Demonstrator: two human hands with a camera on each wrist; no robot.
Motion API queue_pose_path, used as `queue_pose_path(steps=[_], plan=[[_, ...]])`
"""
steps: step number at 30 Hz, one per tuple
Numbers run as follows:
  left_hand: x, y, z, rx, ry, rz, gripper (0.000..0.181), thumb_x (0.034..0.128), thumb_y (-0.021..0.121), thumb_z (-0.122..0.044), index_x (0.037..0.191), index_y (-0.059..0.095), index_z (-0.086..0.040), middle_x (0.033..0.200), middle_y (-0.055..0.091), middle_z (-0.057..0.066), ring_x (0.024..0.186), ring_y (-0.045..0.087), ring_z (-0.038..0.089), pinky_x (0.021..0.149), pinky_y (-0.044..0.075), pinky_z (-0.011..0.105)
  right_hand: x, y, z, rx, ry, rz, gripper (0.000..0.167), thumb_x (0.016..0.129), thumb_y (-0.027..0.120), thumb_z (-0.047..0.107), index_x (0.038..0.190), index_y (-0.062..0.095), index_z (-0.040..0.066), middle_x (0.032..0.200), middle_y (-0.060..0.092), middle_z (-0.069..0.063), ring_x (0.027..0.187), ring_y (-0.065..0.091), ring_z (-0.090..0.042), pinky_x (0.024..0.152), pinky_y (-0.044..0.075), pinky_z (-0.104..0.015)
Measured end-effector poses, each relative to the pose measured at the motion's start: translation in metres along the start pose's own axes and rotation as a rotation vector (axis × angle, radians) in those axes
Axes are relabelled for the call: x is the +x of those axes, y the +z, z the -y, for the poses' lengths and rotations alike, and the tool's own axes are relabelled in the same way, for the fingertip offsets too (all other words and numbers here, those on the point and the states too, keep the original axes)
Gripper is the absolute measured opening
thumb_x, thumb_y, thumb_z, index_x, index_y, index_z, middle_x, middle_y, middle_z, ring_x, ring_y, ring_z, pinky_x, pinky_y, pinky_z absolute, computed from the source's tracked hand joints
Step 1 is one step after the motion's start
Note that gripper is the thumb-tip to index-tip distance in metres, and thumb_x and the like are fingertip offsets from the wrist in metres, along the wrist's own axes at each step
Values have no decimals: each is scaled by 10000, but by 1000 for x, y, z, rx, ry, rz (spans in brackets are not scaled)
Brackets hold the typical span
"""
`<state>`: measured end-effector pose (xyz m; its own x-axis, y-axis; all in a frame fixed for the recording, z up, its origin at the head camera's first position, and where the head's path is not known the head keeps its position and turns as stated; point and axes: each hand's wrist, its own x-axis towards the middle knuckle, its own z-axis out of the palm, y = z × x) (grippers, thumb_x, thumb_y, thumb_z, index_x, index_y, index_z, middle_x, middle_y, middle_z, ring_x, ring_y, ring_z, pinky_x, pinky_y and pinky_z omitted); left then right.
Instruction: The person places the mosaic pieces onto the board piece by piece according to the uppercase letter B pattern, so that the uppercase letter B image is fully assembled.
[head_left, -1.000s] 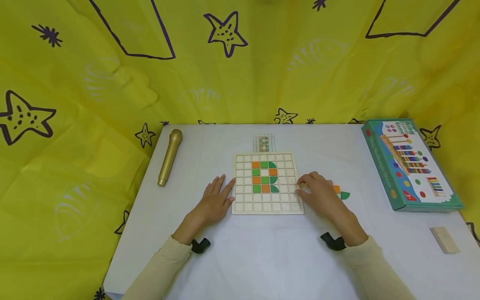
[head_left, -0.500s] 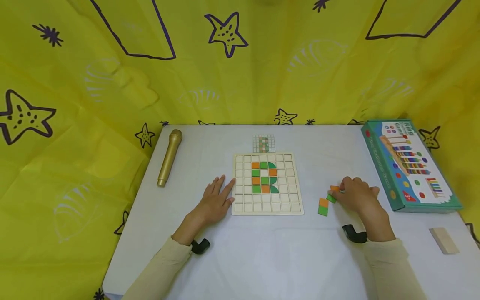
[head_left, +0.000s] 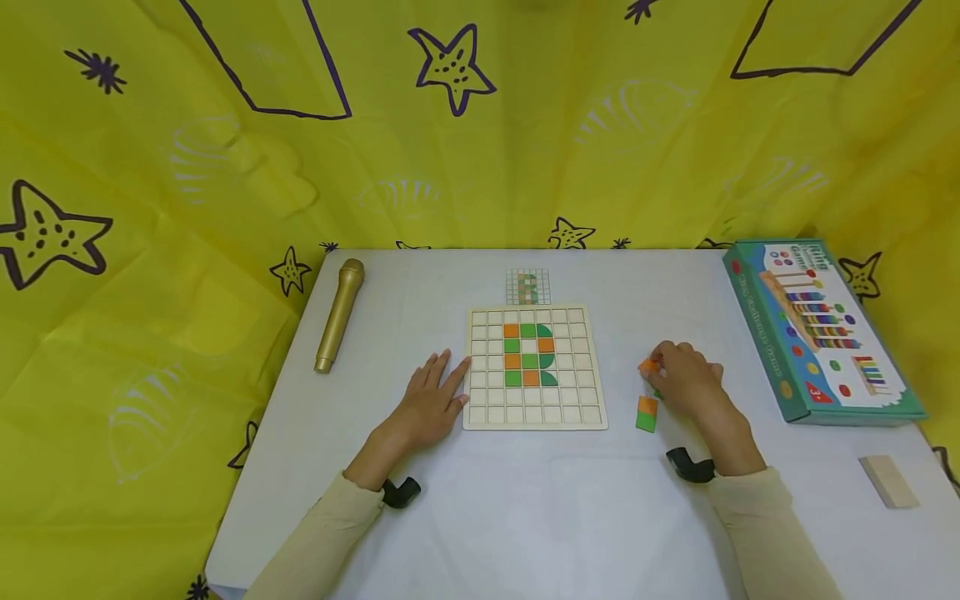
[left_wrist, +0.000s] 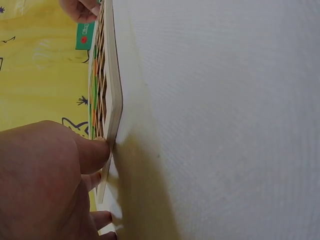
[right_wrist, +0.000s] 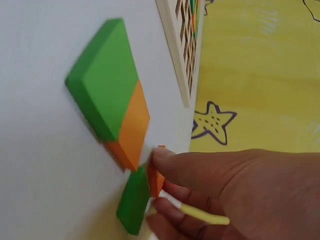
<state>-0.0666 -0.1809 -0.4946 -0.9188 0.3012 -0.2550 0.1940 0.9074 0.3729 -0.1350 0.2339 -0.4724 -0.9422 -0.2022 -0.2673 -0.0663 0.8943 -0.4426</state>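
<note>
My left hand point(head_left: 429, 410) lies with fingers spread at the left edge of the gridded wooden board point(head_left: 497, 414); in the left wrist view its thumb touches the board's edge. Orange, green and dark green tiles point(head_left: 531, 360) form a letter-like pattern in the grid. To the right of the board, my right hand point(head_left: 688, 382) pinches an orange tile point(right_wrist: 155, 179) between thumb and fingers. Beside those fingers, in the right wrist view, is a green tile point(right_wrist: 134, 200). A green tile point(head_left: 646, 422) and an orange tile point(head_left: 647, 405) lie together just nearer the front.
A small patterned card point(head_left: 528, 286) lies behind the board. The gold microphone point(head_left: 341, 317) rests at the left, a green game box point(head_left: 825, 333) at the right, and a pale wooden block point(head_left: 889, 481) near the right edge. A yellow curtain hangs behind the table.
My right hand moved right from the board's edge to the loose tiles, then slightly back left, with an orange tile now in its fingers. The left hand has stayed in place.
</note>
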Motion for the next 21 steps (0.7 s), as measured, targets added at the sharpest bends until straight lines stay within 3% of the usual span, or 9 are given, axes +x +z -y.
queue_pose_path(steps=[7,21], plan=[[0,-1,0,-2,-4,9,628,1152,376,-395,1714,164,-214,1764,66,204,1628,37,436,1293,100,620,2,15,10,112,-117,-9,341,1038,614,64,1355,577,-55,1368,523,-328,1276,474,-524,1014,360,-707],[0,-2,-2,-4,-6,11,627,1152,373,-392,1714,159,-213,1766,60,201,1630,29,431,1294,95,618,3,30,22,191,-163,-31,304,1041,653,72,1321,601,-34,1310,557,-267,1242,553,-442,989,319,-625]])
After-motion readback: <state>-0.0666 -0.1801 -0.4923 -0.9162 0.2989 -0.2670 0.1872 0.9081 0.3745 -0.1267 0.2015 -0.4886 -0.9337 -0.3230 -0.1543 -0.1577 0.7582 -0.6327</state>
